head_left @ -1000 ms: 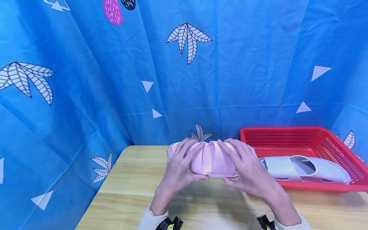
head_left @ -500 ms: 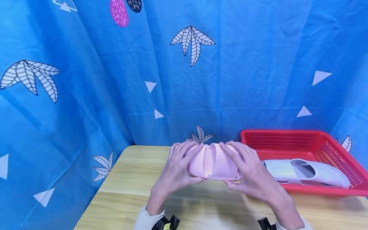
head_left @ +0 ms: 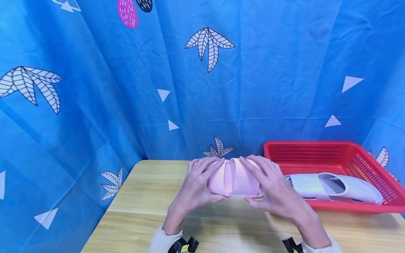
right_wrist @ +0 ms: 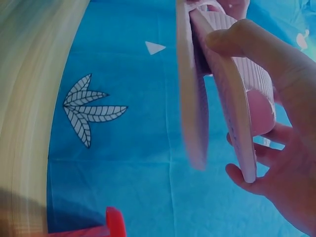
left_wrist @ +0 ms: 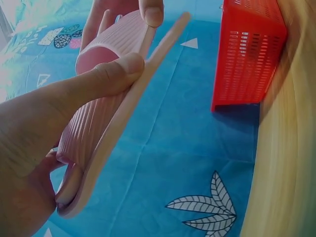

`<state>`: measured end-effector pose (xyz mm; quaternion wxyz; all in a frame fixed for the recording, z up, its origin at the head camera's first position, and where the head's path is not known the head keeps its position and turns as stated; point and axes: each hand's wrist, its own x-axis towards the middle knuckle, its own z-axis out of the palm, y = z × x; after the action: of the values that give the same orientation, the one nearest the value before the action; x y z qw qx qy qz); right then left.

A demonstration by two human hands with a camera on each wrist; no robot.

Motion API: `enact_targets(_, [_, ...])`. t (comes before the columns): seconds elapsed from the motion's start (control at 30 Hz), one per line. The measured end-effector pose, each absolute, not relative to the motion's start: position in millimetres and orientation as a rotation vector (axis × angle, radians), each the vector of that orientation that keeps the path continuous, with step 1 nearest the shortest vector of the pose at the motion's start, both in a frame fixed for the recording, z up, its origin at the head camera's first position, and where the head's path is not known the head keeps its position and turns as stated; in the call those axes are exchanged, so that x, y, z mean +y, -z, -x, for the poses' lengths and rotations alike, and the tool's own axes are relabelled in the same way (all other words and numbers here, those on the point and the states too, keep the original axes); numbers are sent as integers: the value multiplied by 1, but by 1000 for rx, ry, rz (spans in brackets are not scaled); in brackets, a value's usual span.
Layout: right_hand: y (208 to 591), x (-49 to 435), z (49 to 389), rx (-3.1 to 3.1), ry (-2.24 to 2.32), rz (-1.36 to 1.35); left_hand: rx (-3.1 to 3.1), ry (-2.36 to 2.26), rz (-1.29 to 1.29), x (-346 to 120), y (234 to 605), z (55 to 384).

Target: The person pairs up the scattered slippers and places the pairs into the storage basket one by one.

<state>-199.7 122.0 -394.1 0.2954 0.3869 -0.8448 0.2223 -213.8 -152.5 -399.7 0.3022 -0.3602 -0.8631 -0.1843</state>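
Note:
A pair of pink slippers with ribbed straps is held up above the wooden table, one slipper (head_left: 218, 181) at the left and the other (head_left: 246, 181) at the right. My left hand (head_left: 194, 186) grips the left side, thumb below and fingers over the top. On the right side my right hand (head_left: 275, 189) holds on the same way. In the right wrist view, two soles show close together with a narrow gap at their lower ends, the near sole (right_wrist: 234, 103) under my right thumb. My left thumb presses a sole edge (left_wrist: 111, 136) in the left wrist view.
A red perforated basket (head_left: 335, 207) stands on the table (head_left: 142, 196) to the right. White slippers (head_left: 335, 188) lie in it along the near side. Behind the table hangs a blue patterned cloth (head_left: 269, 88), which also covers the left side.
The head view shifts slightly. Both hands keep hold of the pink slippers in nearly the same place.

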Motion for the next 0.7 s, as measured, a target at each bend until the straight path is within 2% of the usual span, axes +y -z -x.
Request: enact_targets(0.7, [402, 145, 200, -2277, -624, -993, -2326, 459, 926, -150, 404, 215])
